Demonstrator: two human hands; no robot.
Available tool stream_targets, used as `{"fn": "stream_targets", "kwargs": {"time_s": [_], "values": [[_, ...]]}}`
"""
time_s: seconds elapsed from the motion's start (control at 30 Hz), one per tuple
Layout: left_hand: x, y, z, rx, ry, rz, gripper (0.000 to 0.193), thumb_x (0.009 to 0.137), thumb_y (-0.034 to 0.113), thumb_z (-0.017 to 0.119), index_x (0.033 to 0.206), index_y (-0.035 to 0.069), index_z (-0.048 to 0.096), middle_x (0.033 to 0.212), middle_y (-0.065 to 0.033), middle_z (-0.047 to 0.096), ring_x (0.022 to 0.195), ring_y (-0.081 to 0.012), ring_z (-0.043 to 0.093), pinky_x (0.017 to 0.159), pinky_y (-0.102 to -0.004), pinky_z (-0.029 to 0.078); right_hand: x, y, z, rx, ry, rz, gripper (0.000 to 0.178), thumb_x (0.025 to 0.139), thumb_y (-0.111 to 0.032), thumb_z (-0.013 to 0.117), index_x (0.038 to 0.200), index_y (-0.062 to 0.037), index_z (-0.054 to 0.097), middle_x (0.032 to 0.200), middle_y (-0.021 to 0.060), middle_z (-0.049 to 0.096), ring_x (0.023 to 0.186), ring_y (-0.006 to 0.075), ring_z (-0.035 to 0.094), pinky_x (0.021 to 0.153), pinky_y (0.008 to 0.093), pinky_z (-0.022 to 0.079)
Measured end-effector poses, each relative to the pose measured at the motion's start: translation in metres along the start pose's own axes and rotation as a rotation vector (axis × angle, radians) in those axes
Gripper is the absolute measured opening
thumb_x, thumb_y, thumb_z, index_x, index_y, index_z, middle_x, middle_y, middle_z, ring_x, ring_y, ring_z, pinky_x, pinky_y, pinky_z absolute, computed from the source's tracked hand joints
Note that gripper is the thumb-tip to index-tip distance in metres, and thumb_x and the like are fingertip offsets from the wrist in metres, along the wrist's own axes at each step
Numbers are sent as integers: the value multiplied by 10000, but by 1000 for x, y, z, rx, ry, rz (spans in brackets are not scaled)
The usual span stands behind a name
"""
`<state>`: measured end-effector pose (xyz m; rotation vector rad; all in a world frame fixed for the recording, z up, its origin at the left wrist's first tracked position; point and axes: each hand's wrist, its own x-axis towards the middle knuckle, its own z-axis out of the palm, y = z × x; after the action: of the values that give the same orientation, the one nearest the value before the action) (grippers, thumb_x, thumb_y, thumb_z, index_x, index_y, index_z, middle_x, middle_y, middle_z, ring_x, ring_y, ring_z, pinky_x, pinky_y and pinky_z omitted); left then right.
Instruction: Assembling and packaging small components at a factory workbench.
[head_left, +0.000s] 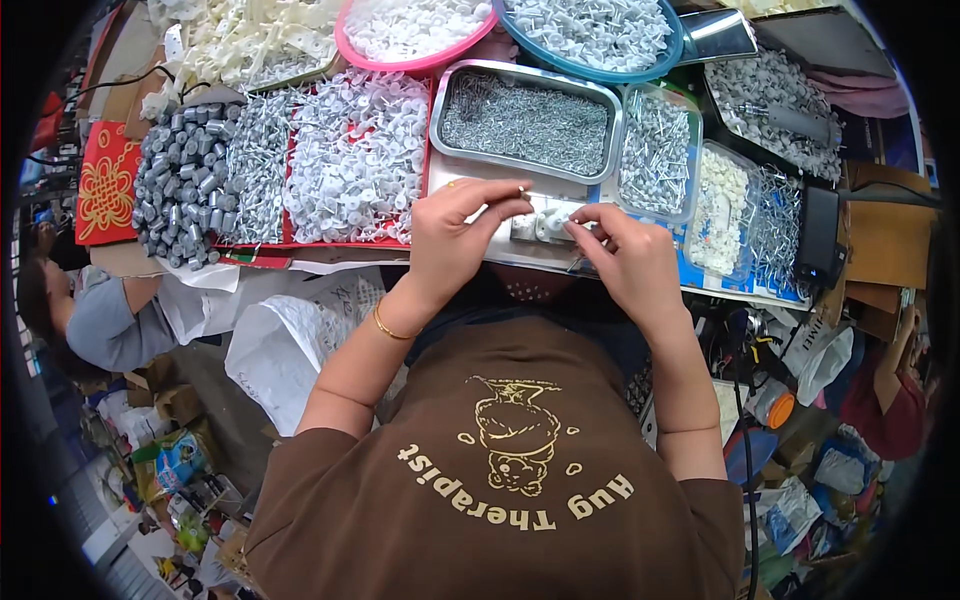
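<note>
Head view shows the left hand (462,232) with thumb and forefinger tips drawn close; whatever they pinch is too small to tell. The right hand (632,252) curls its fingertips beside small white parts (552,224), its grip unclear. Those parts sit between both hands near the front of the tabletop (528,254), just nearer than a metal tray (520,166) of small metal pieces (525,120).
</note>
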<state>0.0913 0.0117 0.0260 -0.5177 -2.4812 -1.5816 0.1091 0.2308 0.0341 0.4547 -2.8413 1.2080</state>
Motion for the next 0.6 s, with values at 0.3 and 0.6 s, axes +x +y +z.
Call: {"fn": "stream_targets", "kwargs": {"time_s": [0.3, 0.6], "values": [[-8, -4, 21, -104, 10, -55, 120, 838, -79, 678, 930, -4, 694, 852, -103, 738, 807, -210, 727, 722, -309, 562, 5, 2, 1, 25, 32, 28, 117, 903, -133, 736, 963, -38, 704, 661, 78, 697, 585, 167, 706, 518, 267, 501], [-1, 9, 24, 303, -86, 332, 164, 696, 55, 776, 823, 83, 675, 932, -59, 619, 886, -275, 570, 827, -394, 403, 7, -1, -10, -47, -29, 2, 118, 891, -146, 741, 946, -49, 704, 731, 130, 707, 624, 233, 712, 549, 330, 521]]}}
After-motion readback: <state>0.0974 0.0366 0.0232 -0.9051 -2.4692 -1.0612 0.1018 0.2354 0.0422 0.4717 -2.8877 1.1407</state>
